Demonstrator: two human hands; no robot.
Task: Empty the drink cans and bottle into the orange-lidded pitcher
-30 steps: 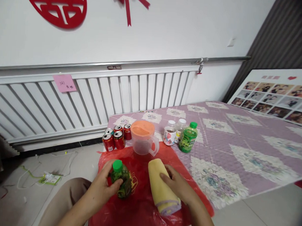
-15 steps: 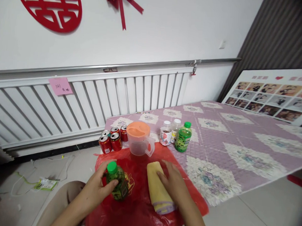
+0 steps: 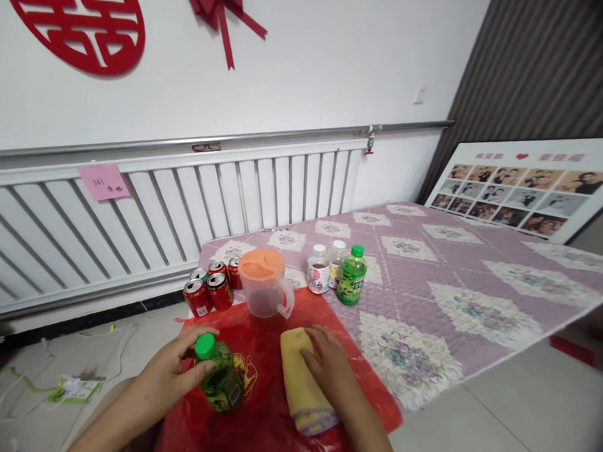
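Note:
My left hand [image 3: 168, 373] is closed round the upper part of a bottle [image 3: 222, 380] with a green cap and dark green label. It tilts over a red plastic sheet [image 3: 258, 411]. To the right, a folded yellow towel [image 3: 305, 379] with a purple-edged end lies on the sheet. Bent over its upper right side is my right hand [image 3: 328, 364], the thumb on top and the fingers at the far edge. Beyond both hands stands a clear plastic pitcher [image 3: 263, 294] with an orange lid.
Several red cans [image 3: 219, 291] stand left of the pitcher. Right of it are two small white-capped bottles [image 3: 318, 273] and another green-capped bottle [image 3: 351, 281]. A quilted floral cover [image 3: 429, 271] stretches right. A white radiator [image 3: 183, 201] lines the wall behind.
The whole view has shifted, so things appear farther left. My right fingers have come inward onto the towel's upper edge. My left hand stays round the bottle.

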